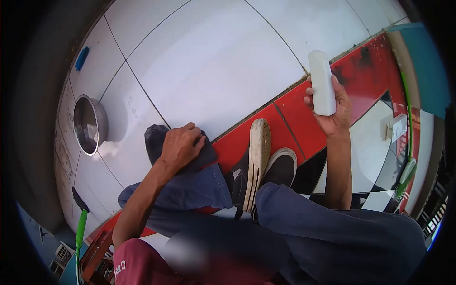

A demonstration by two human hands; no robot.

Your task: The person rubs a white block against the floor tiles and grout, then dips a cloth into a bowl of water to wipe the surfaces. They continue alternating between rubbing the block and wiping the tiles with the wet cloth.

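Note:
A long white block-like object (321,85) stands nearly upright in my right hand (336,107), whose fingers wrap round it. It is held above the seam between white tiles (213,61) and red tiles (297,116). Lower left of the middle, my left hand (183,146) rests with curled fingers on a dark, bundled cloth-like item (156,142) by my trouser leg. Whether those fingers grip part of it is hidden. Two black shoes with pale soles (258,164) are between my hands.
A metal bowl (89,124) sits on the white tiles at the left, with a blue brush-like object (81,58) above it. A green-handled tool (81,228) is at the lower left. A small white box (397,127) and a green pole (408,109) are at the right.

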